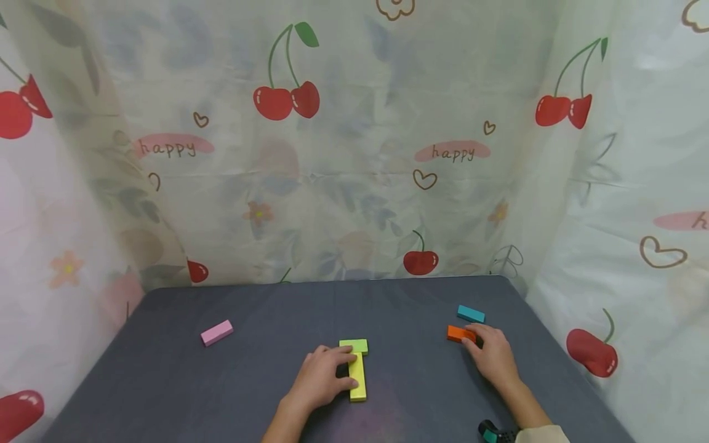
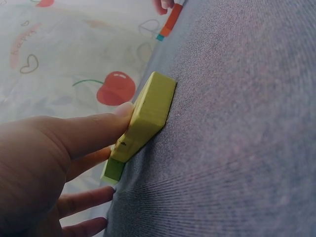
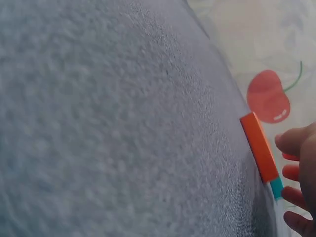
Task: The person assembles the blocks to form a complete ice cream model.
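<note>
A yellow block [image 1: 357, 376] lies lengthwise on the dark cloth, its far end against a light green block [image 1: 354, 346] set crosswise. My left hand [image 1: 320, 376] rests at the yellow block's left side. In the left wrist view the thumb [image 2: 106, 129] touches the yellow block [image 2: 150, 103], and the other fingers reach toward the green one. To the right, my right hand [image 1: 493, 352] is over the right end of an orange block [image 1: 457, 333]. The right wrist view shows its thumb [image 3: 291, 140] apart from the orange block [image 3: 259, 148]. A teal block [image 1: 471, 314] lies just behind the orange one.
A pink block [image 1: 217, 333] lies at the left of the dark cloth-covered table [image 1: 266, 320]. Printed curtains [image 1: 343, 147] stand behind the table and on both sides. A black device [image 1: 493, 432] is at the right wrist.
</note>
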Tool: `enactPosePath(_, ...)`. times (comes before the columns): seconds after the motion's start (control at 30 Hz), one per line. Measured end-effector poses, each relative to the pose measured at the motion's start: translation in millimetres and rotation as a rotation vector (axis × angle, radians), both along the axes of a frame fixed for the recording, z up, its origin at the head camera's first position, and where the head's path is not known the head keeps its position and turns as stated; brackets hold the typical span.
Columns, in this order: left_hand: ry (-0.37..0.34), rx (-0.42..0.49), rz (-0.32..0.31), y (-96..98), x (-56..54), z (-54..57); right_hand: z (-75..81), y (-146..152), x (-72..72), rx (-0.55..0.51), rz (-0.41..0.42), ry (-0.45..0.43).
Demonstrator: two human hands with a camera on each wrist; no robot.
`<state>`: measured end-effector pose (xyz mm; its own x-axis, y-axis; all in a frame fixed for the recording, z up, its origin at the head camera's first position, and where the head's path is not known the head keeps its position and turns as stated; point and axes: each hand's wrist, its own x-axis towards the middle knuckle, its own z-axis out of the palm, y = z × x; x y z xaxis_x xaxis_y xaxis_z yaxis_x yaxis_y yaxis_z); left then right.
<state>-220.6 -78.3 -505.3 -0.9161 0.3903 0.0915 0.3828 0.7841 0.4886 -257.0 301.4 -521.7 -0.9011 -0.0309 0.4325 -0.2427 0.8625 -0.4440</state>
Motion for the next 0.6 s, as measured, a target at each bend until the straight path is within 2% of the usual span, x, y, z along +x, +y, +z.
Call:
enactPosePath(0.33,0.017,-0.012,0.000,0.2,0.0,-1.9,-5.4,7.8,-3.2,-0.041,-0.070,-0.059)
enactPosePath(0.6,0.010,-0.007,0.004,-0.4,-0.4,-2.7,-6.9,5.8,-6.9,-0.043,-0.073,-0.066)
